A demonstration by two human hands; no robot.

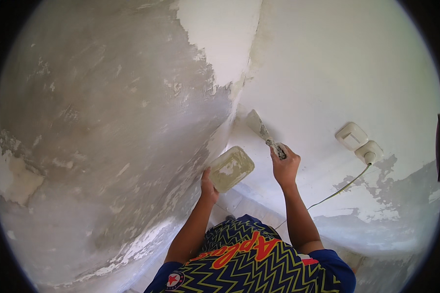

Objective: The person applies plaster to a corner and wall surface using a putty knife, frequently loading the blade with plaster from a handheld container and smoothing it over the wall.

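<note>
My right hand (285, 167) is closed round the handle of a putty knife (260, 126). Its wide blade, smeared with filler, points up and left, close to the right wall near the corner; whether it touches cannot be told. Lower left of it, my left hand (209, 186) grips the edge of a shallow, pale yellow-green rectangular container (231, 169). White filler is spread in patches over the container's inside.
The left wall (112, 122) is grey and scraped, with ragged white patches. The right wall (337, 63) is mostly white. It carries a switch (351, 136) and a socket (369, 152) with a plug, whose cable (340, 189) hangs toward the tiled floor (228, 201).
</note>
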